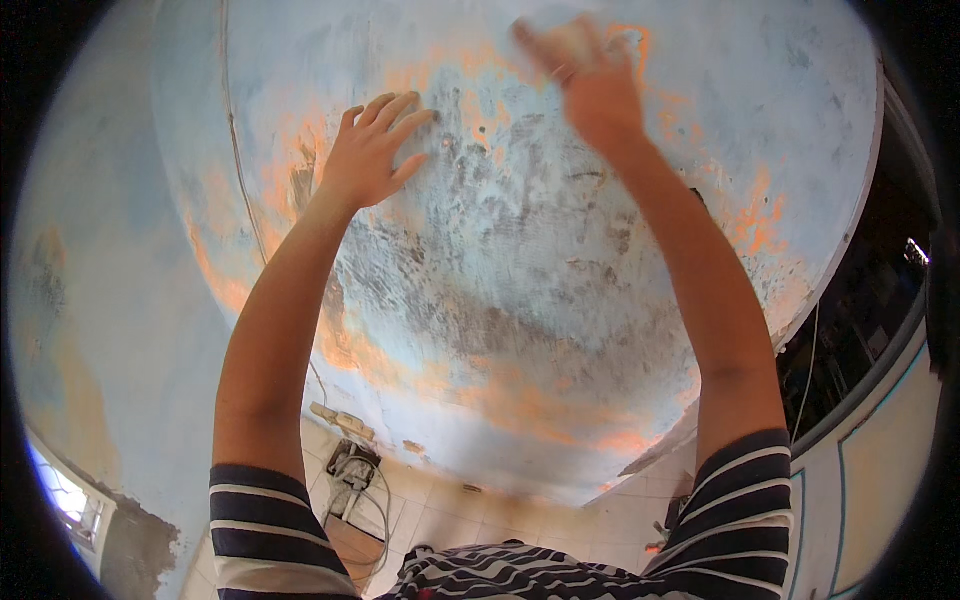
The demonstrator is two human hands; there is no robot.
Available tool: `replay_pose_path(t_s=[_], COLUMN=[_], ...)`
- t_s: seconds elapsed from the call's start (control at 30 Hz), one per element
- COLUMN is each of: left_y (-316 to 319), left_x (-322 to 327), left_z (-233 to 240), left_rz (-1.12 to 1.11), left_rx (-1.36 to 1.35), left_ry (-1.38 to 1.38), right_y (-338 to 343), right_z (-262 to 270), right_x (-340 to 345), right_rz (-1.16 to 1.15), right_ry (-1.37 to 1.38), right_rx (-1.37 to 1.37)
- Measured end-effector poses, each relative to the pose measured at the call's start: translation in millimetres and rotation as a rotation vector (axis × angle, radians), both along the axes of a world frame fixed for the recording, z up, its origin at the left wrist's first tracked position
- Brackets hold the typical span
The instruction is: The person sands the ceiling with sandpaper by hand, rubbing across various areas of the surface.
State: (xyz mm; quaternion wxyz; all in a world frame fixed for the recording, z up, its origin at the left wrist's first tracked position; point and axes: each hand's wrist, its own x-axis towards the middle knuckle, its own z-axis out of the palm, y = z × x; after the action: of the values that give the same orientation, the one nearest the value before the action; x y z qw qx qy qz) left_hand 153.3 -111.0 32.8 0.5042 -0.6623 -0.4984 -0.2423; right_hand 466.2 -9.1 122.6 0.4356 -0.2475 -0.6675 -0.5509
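A wall (480,247) with worn light-blue paint, orange patches and dark grey stains fills the space in front of me. My left hand (375,154) has its fingers apart and holds nothing. Its fingertips are at the painted surface, left of a small dark hole (482,130). Higher and to the right, my right hand (600,90) is raised before the same wall. Motion blurs its fingers, so I cannot tell whether anything is in them. Both forearms reach up from short striped sleeves.
A cable (234,142) runs down the wall on the left to a power strip (341,421). Below it, a dusty device (352,472) with a looped cord rests on the tiled floor (431,517). A dark opening (855,315) lies beyond the wall's right edge.
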Motion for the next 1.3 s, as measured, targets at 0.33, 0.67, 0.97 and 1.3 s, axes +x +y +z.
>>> replay_pose_path(t_s=[0.33, 0.67, 0.97, 1.3], left_y=[-19.1, -4.4, 25.6, 77.2], left_x=[17.0, -35.0, -63.4, -65.0], left_z=[-10.5, 8.5, 40.6, 26.3], left_rz=[0.152, 0.154, -0.078, -0.352], left_rx=[-0.123, -0.034, 0.169, 0.208], left_ry=[0.040, 0.053, 0.118, 0.090], right_y=[10.2, -3.8, -3.1, -35.8], right_z=[12.3, 32.6, 40.3, 37.5], right_x=[4.8, 1.0, 11.8, -5.8], right_rz=[-0.039, 0.221, 0.071, -0.262], right_ry=[0.069, 0.083, 0.018, 0.024], right_rx=[-0.060, -0.127, 0.030, 0.127])
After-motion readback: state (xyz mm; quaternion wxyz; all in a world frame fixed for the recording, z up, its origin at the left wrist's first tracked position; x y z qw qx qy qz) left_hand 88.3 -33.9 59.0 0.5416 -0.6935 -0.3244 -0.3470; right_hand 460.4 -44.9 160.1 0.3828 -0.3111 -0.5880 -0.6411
